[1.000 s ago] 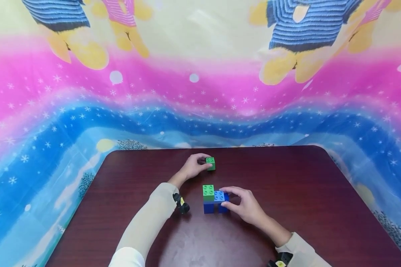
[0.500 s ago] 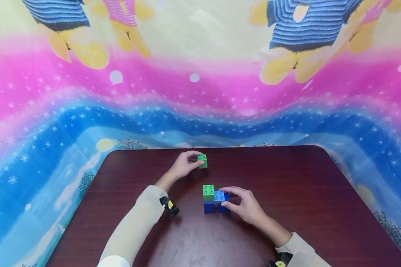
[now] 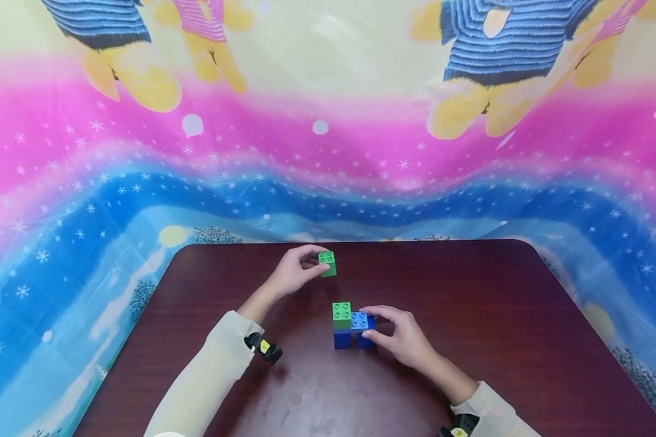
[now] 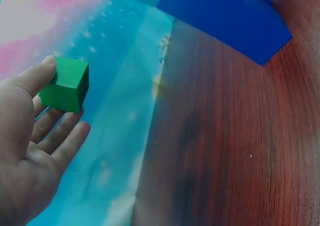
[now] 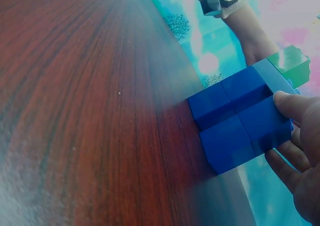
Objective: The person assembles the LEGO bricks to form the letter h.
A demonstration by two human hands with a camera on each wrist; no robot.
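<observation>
My left hand [image 3: 295,271] pinches a green toy building block [image 3: 327,263] between thumb and fingers, above the far part of the table. The same green block [image 4: 67,84] hangs clear of other blocks in the left wrist view. Nearer me stands a block structure: dark blue blocks [image 5: 230,131] form two columns, bridged by a light blue block [image 3: 359,320]. Another green block [image 3: 341,314] sits on the left end of that bridge. My right hand [image 3: 404,335] grips the structure's right side, thumb in front and fingers behind.
A dark red-brown wooden table [image 3: 459,285] lies under both hands. Behind it and along its sides hangs a colourful printed cloth [image 3: 328,152]. Each wrist wears a black device, such as the left wrist camera [image 3: 263,348].
My left hand has moved to the left, carrying its green block further from the structure. The right hand and the block structure have stayed in place.
</observation>
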